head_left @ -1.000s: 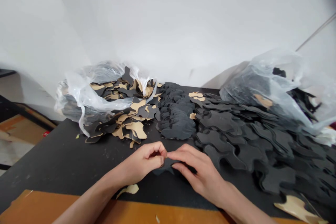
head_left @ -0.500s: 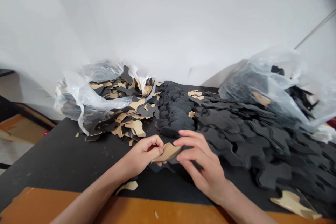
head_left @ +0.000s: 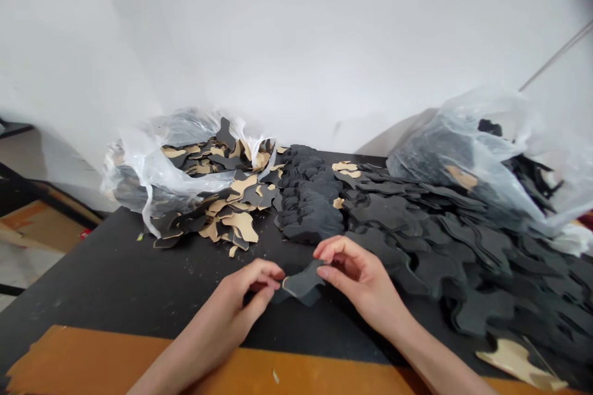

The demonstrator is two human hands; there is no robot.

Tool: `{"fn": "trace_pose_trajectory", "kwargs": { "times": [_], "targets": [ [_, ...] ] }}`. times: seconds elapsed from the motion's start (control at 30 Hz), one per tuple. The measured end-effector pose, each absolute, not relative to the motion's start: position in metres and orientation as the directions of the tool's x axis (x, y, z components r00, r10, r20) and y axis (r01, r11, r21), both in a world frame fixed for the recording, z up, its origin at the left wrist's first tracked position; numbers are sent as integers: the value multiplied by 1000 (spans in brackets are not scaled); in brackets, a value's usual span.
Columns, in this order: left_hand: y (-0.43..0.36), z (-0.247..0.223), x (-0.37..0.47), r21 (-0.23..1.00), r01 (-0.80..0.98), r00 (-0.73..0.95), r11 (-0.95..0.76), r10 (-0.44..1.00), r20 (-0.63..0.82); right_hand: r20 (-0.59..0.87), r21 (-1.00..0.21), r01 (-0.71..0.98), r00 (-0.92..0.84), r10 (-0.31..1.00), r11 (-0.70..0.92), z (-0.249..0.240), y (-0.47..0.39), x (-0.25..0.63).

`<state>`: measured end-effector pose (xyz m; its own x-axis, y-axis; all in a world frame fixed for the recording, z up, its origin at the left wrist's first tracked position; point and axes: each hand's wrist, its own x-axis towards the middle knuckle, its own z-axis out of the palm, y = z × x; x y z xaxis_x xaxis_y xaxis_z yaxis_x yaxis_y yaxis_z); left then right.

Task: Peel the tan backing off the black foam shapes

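Observation:
A small dark wavy-edged sheet piece (head_left: 303,282) is held low over the black tabletop, dark face up, with a thin tan edge at its left end. My right hand (head_left: 359,274) pinches its right end between thumb and fingers. My left hand (head_left: 248,296) is at the piece's left end, fingers bent and thumb apart from them; whether a fingertip touches the edge is hard to see. Another dark piece (head_left: 279,297) shows partly beneath. Just beyond my hands runs a row of stacked dark pieces (head_left: 310,216).
At the left, an open clear plastic bag (head_left: 152,173) spills tan-and-black pieces (head_left: 241,225). Overlapping larger black sheets (head_left: 430,253) cover the right side, before another plastic bag (head_left: 454,142). A tan scrap (head_left: 514,358) lies front right. Orange-brown board (head_left: 92,358) lines the front edge.
The piece showed a tan face and now shows its dark face. My left hand has loosened its pinch and drawn slightly left and nearer; my right hand has closed on the right end.

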<state>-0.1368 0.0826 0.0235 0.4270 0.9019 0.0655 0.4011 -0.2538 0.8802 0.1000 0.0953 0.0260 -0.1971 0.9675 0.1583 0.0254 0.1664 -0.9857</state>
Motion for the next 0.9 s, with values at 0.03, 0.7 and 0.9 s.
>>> {"fn": "trace_pose_trajectory", "kwargs": {
  "times": [0.03, 0.7, 0.9],
  "targets": [
    [80, 23, -136, 903, 370, 356, -219, 931, 80, 120, -991, 28, -229, 966, 130, 24, 94, 97],
    [71, 2, -122, 552, 609, 366, -570, 819, 442, -106, -994, 47, -207, 973, -98, 13, 89, 80],
    [76, 2, -124, 614, 563, 369, -554, 833, 413, 20, -976, 206, -217, 976, 66, 9, 87, 80]
  ]
}}
